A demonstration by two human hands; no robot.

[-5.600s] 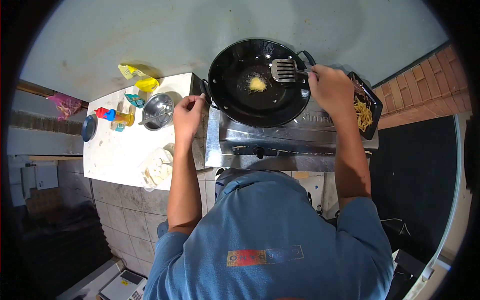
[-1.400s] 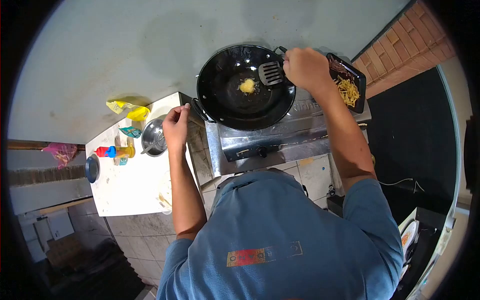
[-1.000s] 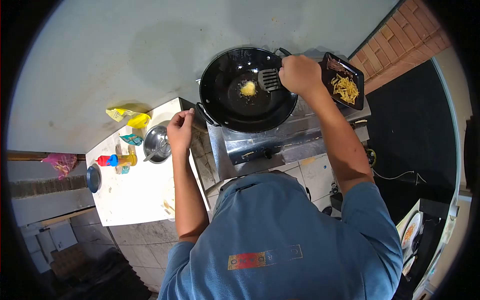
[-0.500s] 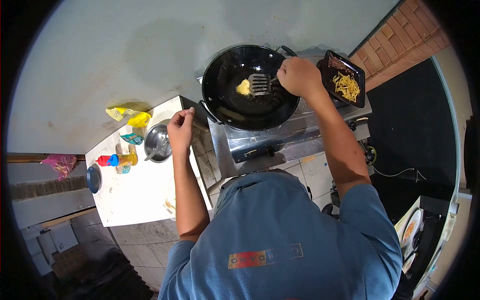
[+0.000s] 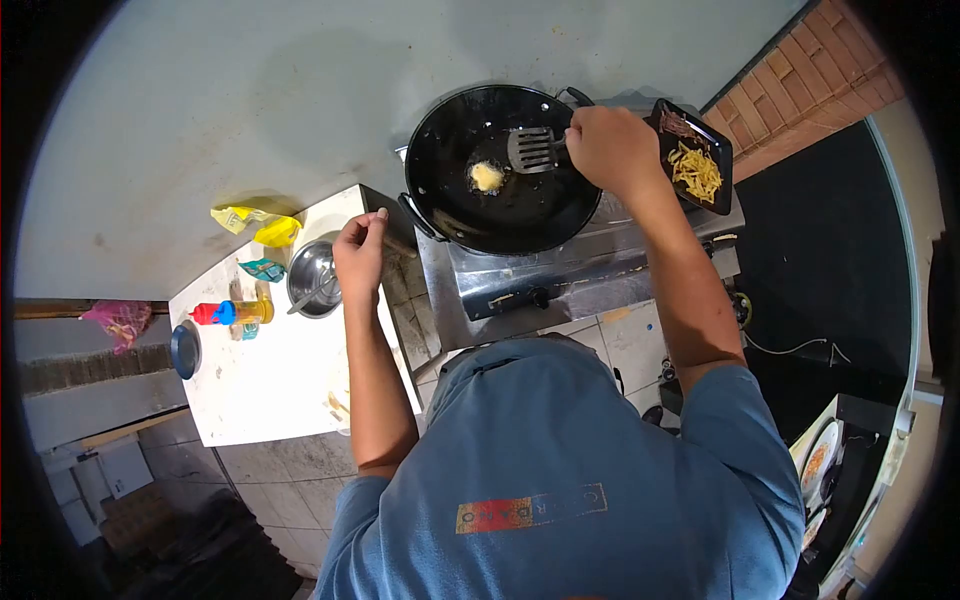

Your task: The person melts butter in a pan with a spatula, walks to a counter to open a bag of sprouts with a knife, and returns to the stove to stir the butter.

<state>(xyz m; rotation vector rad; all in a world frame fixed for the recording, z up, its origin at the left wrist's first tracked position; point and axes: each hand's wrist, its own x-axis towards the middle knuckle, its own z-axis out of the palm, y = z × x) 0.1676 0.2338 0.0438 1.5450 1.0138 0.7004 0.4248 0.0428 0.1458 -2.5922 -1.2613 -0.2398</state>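
Note:
My right hand (image 5: 612, 150) is closed around the handle of a slotted spatula (image 5: 532, 150), whose metal head is over the right half of a black wok (image 5: 510, 225). A small yellow piece of food (image 5: 486, 178) lies in the wok, left of the spatula and apart from it. My left hand (image 5: 362, 245) is closed, raised between the wok and a metal bowl (image 5: 315, 280); whether its fingers pinch anything is too small to make out. A spoon handle leans out of that bowl.
Beneath the wok is a steel stove (image 5: 560, 275). A dark tray (image 5: 718, 150) at its right holds yellow strips and shredded meat. The white table (image 5: 280, 390) on the left bears squeeze bottles (image 5: 235, 312), yellow packaging (image 5: 277, 231) and a blue lid (image 5: 185, 350).
The spatula has moved up and right, off the yellow food, with my right hand shifting slightly right. My left hand has barely moved.

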